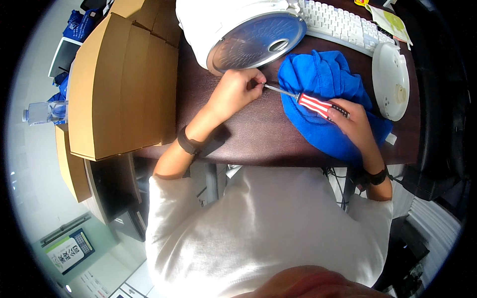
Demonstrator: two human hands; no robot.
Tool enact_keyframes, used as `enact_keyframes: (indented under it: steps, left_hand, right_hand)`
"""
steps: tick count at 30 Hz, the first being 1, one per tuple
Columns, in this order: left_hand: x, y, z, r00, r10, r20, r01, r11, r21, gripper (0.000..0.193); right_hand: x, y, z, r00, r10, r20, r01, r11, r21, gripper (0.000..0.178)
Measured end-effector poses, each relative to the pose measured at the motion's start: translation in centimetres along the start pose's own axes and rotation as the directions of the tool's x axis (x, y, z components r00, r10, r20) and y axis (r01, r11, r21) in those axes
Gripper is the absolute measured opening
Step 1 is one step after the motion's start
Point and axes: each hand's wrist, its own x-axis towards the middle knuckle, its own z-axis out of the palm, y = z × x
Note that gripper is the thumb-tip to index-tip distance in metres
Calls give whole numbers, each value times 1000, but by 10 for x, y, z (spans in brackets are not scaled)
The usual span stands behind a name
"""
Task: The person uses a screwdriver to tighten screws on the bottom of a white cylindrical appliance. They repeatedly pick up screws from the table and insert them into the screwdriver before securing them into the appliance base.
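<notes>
My right hand is wrapped round the handle of a screwdriver with a red and white striped grip and dark ends. The shaft points left, and its tip meets the fingertips of my left hand. Those fingers are pinched together; whatever small thing they hold at the tip is too small to make out. Just beyond my left hand stands a white rounded appliance, perhaps a rice cooker, with a shiny metal disc facing me. Under the screwdriver lies a crumpled blue cloth.
A white oval plastic cover lies right of the cloth. Behind it are a white keyboard and a green-and-white packet. A large cardboard box borders the left side of the dark brown table. A clear bottle shows beyond the box.
</notes>
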Motion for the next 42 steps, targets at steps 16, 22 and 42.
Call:
enact_keyframes:
  steps: [16, 22, 42]
  left_hand:
    - [9, -7, 7, 987, -132, 96, 163, 783, -600, 7]
    - [7, -12, 9, 991, -100, 94, 137, 699, -702, 7]
    - [6, -19, 14, 987, -50, 150, 158, 395, -905, 9]
  right_hand:
    - [-8, -4, -12, 993, 105, -58, -101, 992, 73, 33]
    - [-12, -2, -15, 987, 153, -41, -147, 982, 122, 36]
    - [-23, -7, -13, 995, 54, -85, -46, 995, 93, 36]
